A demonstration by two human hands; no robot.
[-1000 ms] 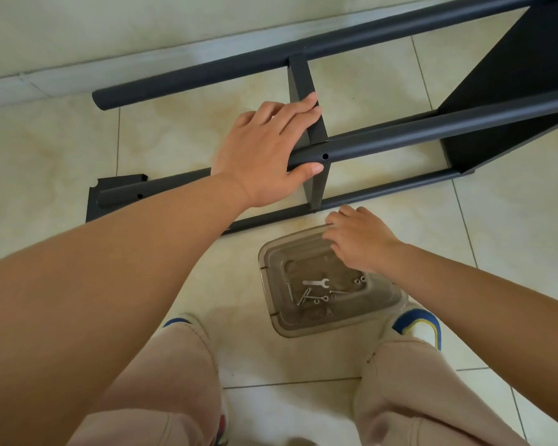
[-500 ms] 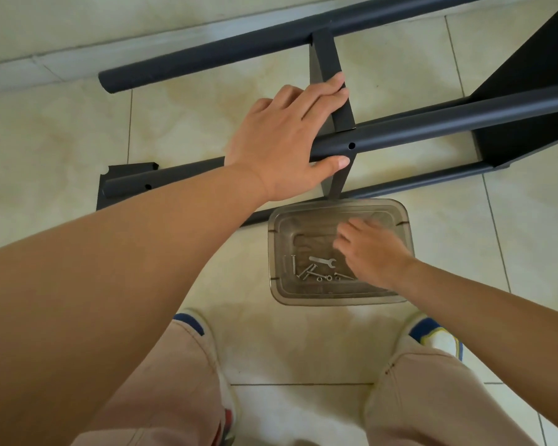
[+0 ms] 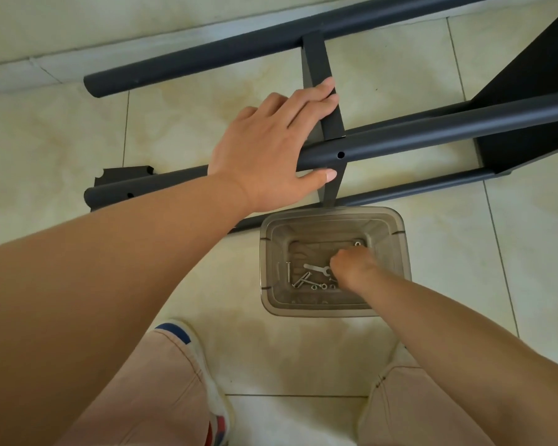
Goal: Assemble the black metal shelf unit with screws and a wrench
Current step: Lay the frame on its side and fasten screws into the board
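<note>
The left hand [image 3: 277, 149] grips the near black tube [image 3: 432, 133] of the shelf frame, fingers draped over the top and thumb hooked beneath, just at 9 o'clock of an empty screw hole [image 3: 341, 154]. The tube's long axis runs from 8 o'clock to 2 o'clock across the floor.

The right hand [image 3: 351, 267] is down inside the clear plastic bin [image 3: 271, 252], fingers curled toward the hardware; whether it has already pinched a piece cannot be told. From that hand the hole lies at 12 o'clock, above the bin's far rim, so the right hand is the one free to carry a fastener up to it.

The small wrench [image 3: 316, 269] lies flat at 9 o'clock of the right hand, almost touching it, handle pointing toward 9 o'clock.

Counted: one wrench, about three screws [image 3: 298, 280] at the bin's 8 o'clock corner, several nuts or washers along the near edge, three long tubes visible, one flat cross brace [image 3: 319, 59].
</note>
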